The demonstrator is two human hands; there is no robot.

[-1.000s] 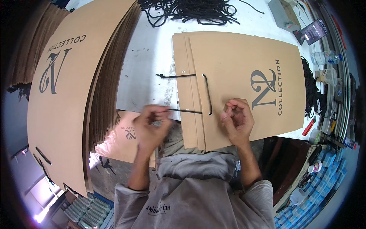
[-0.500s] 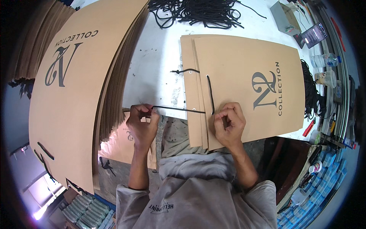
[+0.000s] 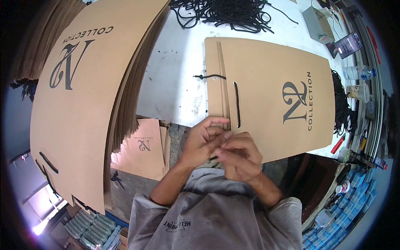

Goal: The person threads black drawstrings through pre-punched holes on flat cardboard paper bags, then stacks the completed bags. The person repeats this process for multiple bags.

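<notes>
A brown paper bag [image 3: 266, 91] with a dark printed emblem lies flat on the white table in front of me. A black cord handle [image 3: 238, 104] runs between two eyelets near its left edge, and a knotted cord end [image 3: 202, 77] sticks out past that edge. My left hand [image 3: 204, 143] and my right hand [image 3: 239, 156] meet over the bag's near left corner. Their fingers are pinched close together, the right ones slightly blurred. Whatever is between the fingertips is hidden, and the lower cord end cannot be seen.
A tall stack of brown bags [image 3: 89, 108] stands at my left, with another brown bag [image 3: 143, 148] lower beside it. Black cords [image 3: 235, 14] lie piled at the far edge. A phone [image 3: 348, 45], a plastic bottle [image 3: 358, 73] and a red-handled tool [image 3: 338, 144] sit at right.
My left hand, which was pulling a black cord out to the left, has moved right to meet my right hand. The stretched cord is out of sight. My right hand has shifted slightly nearer me.
</notes>
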